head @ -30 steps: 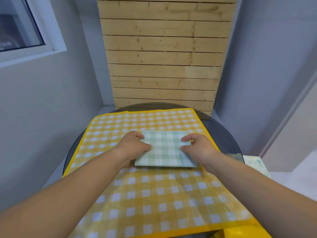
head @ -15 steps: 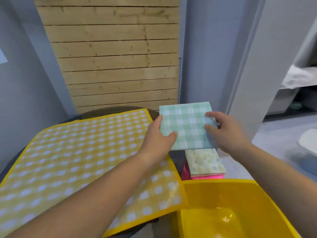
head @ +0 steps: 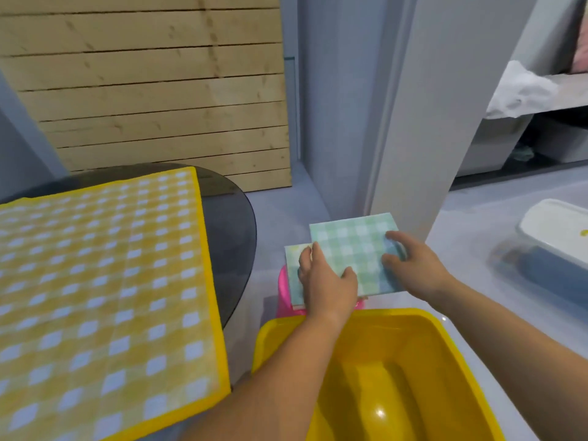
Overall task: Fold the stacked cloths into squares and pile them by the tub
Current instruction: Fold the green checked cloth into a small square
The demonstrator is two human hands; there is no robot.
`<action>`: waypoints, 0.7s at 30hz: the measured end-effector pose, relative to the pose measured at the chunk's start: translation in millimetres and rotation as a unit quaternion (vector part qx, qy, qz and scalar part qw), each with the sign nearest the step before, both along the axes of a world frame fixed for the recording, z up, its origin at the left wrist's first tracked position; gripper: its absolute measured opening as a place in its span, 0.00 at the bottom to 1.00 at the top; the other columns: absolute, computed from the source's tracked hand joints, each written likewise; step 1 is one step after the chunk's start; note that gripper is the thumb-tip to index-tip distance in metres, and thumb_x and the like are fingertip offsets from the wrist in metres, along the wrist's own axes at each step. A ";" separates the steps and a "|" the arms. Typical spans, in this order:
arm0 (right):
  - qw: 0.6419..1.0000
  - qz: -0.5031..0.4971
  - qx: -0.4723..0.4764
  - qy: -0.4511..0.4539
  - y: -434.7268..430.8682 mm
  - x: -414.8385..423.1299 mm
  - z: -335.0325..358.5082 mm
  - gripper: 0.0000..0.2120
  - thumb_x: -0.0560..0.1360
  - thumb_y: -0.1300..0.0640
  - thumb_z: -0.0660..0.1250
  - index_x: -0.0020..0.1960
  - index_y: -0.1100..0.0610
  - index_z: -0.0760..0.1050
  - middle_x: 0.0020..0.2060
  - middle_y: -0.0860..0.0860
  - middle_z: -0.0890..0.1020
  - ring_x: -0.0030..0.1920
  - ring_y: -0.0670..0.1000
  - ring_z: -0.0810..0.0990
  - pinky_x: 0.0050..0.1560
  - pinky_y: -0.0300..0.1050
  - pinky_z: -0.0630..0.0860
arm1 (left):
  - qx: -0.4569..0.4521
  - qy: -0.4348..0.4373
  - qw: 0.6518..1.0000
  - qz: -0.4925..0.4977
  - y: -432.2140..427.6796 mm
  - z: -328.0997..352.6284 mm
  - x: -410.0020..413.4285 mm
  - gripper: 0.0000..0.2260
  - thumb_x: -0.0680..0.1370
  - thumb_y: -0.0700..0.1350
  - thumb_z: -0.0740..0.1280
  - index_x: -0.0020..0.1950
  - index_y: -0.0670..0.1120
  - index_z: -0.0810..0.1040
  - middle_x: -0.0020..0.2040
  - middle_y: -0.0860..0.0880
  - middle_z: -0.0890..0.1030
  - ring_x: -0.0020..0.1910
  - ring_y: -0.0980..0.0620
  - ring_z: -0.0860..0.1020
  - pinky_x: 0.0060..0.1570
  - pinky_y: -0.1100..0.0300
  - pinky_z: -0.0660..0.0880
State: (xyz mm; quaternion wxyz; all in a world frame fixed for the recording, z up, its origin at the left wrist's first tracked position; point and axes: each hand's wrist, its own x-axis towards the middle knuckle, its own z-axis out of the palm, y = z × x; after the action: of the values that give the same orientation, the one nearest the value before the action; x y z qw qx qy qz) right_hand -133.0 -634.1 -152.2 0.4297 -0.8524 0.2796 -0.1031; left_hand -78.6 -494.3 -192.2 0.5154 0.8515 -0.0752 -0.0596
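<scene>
1. The folded green cloth point(head: 353, 253) is already a square. It sits over the pile point(head: 291, 275) of folded cloths just beyond the yellow tub point(head: 407, 313), shifted to the pile's right.
2. The left hand point(head: 327, 281) grips its left edge, thumb on top, and the right hand point(head: 410, 262) pinches its right edge.
3. This looks like the stacking step. The next move calls for nudging the cloth left to line up with the pile, lowering it and releasing.
4. The yellow checked cloth point(head: 95, 281) lies flat on the surface point(head: 235, 224), unfolded.

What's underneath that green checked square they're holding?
A pale folded cloth peeks out at its left, over something pink. The rest is hidden by the green cloth.
</scene>
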 end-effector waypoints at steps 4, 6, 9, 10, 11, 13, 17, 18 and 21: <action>0.998 0.049 -0.014 0.022 -0.2 30.6 -48.6 0.23 0.80 0.56 0.62 0.74 0.55 0.64 0.72 0.54 0.68 0.68 0.55 0.70 0.68 0.50 0.68 | -0.007 0.004 0.999 0.046 9.2 -40.7 22.4 0.31 0.77 0.44 0.69 0.78 0.44 0.63 0.77 0.46 0.65 0.76 0.47 0.62 0.75 0.54 0.61; 0.997 0.064 -0.010 0.029 1.3 46.7 -67.0 0.23 0.80 0.55 0.61 0.75 0.54 0.64 0.72 0.53 0.68 0.69 0.56 0.70 0.69 0.54 0.68 | 0.006 -0.002 0.999 0.054 13.5 -57.7 33.5 0.31 0.77 0.44 0.69 0.78 0.44 0.62 0.77 0.47 0.65 0.76 0.47 0.61 0.75 0.52 0.61; 0.996 0.077 -0.009 0.040 2.7 66.0 -86.4 0.23 0.81 0.54 0.60 0.75 0.54 0.64 0.73 0.53 0.68 0.69 0.56 0.70 0.69 0.55 0.69 | 0.036 -0.005 0.998 0.054 16.3 -75.3 46.7 0.32 0.78 0.45 0.69 0.79 0.45 0.61 0.77 0.48 0.64 0.76 0.47 0.60 0.74 0.52 0.61; 0.996 0.081 -0.012 0.042 2.1 71.4 -92.2 0.23 0.81 0.53 0.59 0.75 0.54 0.64 0.73 0.52 0.67 0.69 0.56 0.69 0.70 0.55 0.68 | 0.046 -0.007 0.997 0.054 16.8 -79.8 51.5 0.32 0.78 0.46 0.69 0.79 0.45 0.61 0.77 0.48 0.64 0.75 0.47 0.60 0.74 0.53 0.61; 0.995 0.086 -0.019 0.047 1.5 75.9 -96.2 0.23 0.81 0.53 0.59 0.75 0.54 0.63 0.73 0.53 0.67 0.70 0.56 0.68 0.70 0.55 0.67 | 0.054 -0.007 0.997 0.054 17.1 -83.3 56.0 0.32 0.78 0.46 0.69 0.79 0.45 0.61 0.77 0.48 0.65 0.75 0.47 0.60 0.74 0.53 0.61; 0.994 0.091 -0.034 0.053 -0.9 83.2 -105.0 0.23 0.81 0.53 0.59 0.75 0.55 0.63 0.73 0.53 0.67 0.71 0.57 0.67 0.72 0.57 0.64 | 0.068 -0.002 0.996 0.052 17.4 -89.0 62.7 0.31 0.78 0.48 0.69 0.79 0.47 0.61 0.77 0.50 0.65 0.75 0.47 0.60 0.74 0.50 0.62; 0.990 0.098 -0.054 0.087 -1.3 88.9 -116.3 0.23 0.81 0.50 0.56 0.75 0.52 0.62 0.74 0.52 0.66 0.71 0.59 0.66 0.69 0.62 0.67 | 0.121 0.023 0.991 0.046 17.7 -101.4 66.6 0.30 0.78 0.53 0.68 0.77 0.49 0.63 0.76 0.52 0.66 0.74 0.48 0.59 0.73 0.47 0.60; 0.990 0.100 -0.049 0.091 -1.6 88.6 -119.6 0.23 0.81 0.49 0.56 0.75 0.51 0.62 0.75 0.51 0.65 0.71 0.59 0.66 0.69 0.62 0.68 | 0.131 0.025 0.990 0.044 17.7 -103.5 66.2 0.30 0.77 0.54 0.67 0.77 0.50 0.62 0.77 0.52 0.66 0.75 0.48 0.59 0.73 0.46 0.59; 0.991 0.098 -0.037 0.086 -3.0 81.8 -121.0 0.25 0.79 0.45 0.57 0.75 0.48 0.62 0.75 0.50 0.63 0.72 0.58 0.64 0.69 0.62 0.68 | 0.133 0.029 0.990 0.046 16.7 -100.8 63.3 0.33 0.77 0.55 0.67 0.79 0.52 0.58 0.80 0.52 0.60 0.78 0.48 0.55 0.75 0.44 0.54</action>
State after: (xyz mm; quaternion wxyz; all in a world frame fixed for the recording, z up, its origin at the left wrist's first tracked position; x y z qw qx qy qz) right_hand -51.2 -637.1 -273.2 0.3805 -0.8966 0.2266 0.0035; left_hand -15.3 -477.6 -293.0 0.4019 0.9130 -0.0122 -0.0693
